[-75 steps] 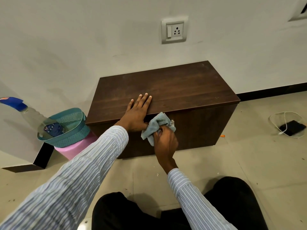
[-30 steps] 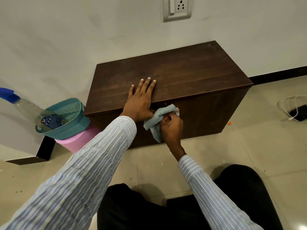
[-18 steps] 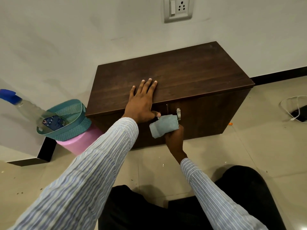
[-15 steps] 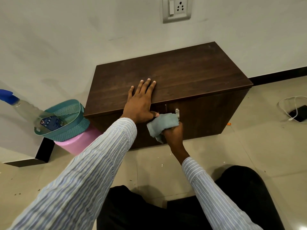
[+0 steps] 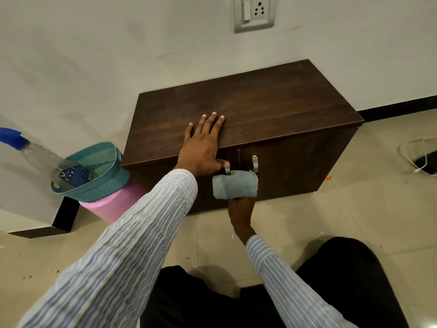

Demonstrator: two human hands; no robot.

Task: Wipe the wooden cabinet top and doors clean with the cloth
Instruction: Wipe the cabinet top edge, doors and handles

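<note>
A low dark wooden cabinet (image 5: 260,110) stands against the white wall, with two front doors (image 5: 295,166) and two small metal handles (image 5: 254,162). My left hand (image 5: 203,145) lies flat and open on the front edge of the cabinet top, its thumb hanging over the left door. My right hand (image 5: 241,209) presses a folded grey-blue cloth (image 5: 234,184) against the doors just under the handles. The cloth hides my right fingers.
Left of the cabinet a teal basket (image 5: 94,171) sits on a pink bin (image 5: 113,204), with a spray bottle (image 5: 35,157) lying in it. A phone with a white cable (image 5: 423,159) lies on the tiled floor at right. My dark-trousered knees fill the bottom.
My right hand has slid the cloth down from the top edge of the doors to below the handles, uncovering them. My left hand has stayed flat on the top.
</note>
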